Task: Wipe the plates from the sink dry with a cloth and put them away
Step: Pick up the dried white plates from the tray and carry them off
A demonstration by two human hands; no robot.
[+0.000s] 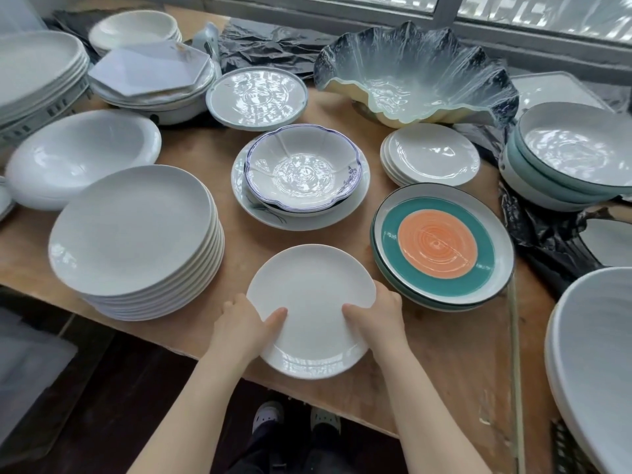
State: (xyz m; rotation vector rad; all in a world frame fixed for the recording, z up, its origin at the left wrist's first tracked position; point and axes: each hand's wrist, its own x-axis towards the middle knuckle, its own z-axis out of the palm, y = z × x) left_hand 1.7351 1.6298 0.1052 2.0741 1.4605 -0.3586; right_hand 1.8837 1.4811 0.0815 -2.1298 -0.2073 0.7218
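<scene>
bare table [441,340] front-right, plate stacks [136,241] crowding left

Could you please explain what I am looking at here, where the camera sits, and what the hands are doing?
There is no machine: a person wears one camera on the head, looking down at their own bare arms. The left hand and the right hand grip a plain white round plate by its near rim, over the edge of a wooden table. On the table stand a tall stack of white plates, a teal plate with an orange centre and a blue-rimmed scalloped bowl.
</scene>
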